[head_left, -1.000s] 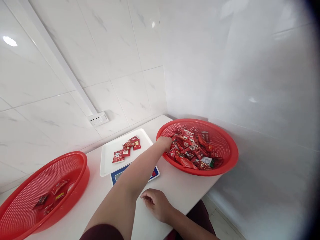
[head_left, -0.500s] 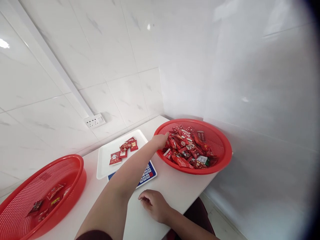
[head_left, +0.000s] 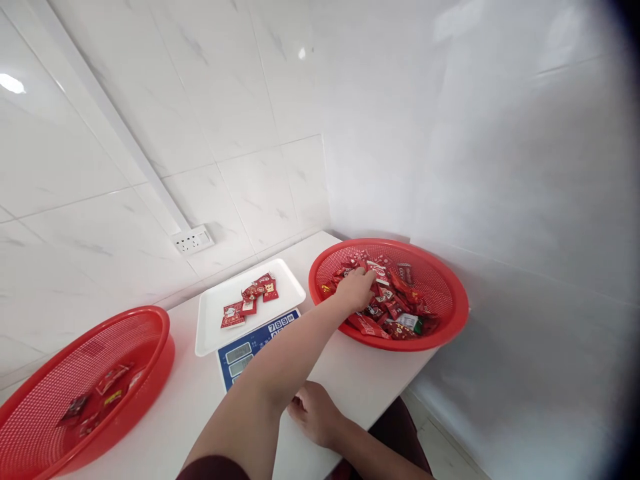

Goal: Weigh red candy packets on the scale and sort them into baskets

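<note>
My left hand is inside the right red basket, over a pile of small red wrapped snack packets. Its fingers bend down among the wrappers; their tips are hidden, so I cannot make out what is between them. A red-and-white packet lies beside the fingertips. On the white table my right hand rests with curled fingers, partly behind my left forearm, with nothing visible in it. Several red packets lie on the white tray of a blue digital scale, whose keypad is partly covered by my left arm.
A second red mesh basket stands at the left, with a few packets at its bottom. White tiled walls close in behind and to the right of the table. A socket panel sits low on the wall.
My left hand has moved right, from the basket's left rim to over the middle of the pile. More of the scale's display now shows. My right hand stays on the table.
</note>
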`<state>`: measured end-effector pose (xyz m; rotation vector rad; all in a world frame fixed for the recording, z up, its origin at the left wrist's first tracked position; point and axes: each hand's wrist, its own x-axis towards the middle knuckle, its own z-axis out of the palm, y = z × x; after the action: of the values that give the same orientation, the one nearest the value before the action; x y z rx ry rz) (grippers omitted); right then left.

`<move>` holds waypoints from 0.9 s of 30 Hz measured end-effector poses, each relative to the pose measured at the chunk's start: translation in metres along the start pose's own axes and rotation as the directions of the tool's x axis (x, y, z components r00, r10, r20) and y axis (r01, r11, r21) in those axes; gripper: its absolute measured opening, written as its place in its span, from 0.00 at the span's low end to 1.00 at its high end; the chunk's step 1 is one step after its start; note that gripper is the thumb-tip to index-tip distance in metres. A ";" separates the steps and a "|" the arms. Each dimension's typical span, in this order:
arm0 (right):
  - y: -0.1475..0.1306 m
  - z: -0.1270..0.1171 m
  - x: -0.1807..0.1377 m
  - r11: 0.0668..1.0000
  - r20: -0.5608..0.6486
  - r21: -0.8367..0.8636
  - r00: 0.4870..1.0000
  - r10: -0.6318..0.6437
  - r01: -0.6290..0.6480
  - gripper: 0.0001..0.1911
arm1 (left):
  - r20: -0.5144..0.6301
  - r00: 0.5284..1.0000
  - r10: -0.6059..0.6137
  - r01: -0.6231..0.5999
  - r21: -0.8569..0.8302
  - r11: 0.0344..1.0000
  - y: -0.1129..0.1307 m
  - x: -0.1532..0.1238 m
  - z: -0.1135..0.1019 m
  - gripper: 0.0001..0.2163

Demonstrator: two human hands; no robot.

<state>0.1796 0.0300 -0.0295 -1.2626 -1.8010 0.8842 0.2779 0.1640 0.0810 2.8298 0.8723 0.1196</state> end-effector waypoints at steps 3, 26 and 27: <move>0.000 0.001 -0.001 1.000 -0.002 0.003 1.000 0.003 -0.003 0.08 | 0.022 1.000 0.018 -0.017 -0.026 0.999 -0.001 -0.004 0.004 0.10; 0.004 0.002 -0.003 0.986 0.101 0.108 0.988 0.120 -0.130 0.12 | -0.221 0.903 -0.367 0.203 -0.534 0.821 -0.121 -0.119 -0.042 0.08; 0.004 0.002 -0.003 0.986 0.100 0.104 0.988 0.118 -0.128 0.12 | -0.218 0.894 -0.390 0.215 -0.556 0.803 -0.124 -0.121 -0.040 0.07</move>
<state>0.1803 0.0284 -0.0343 -1.2908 -1.7353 1.1135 0.1042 0.2024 0.0934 2.1573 1.1472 0.6838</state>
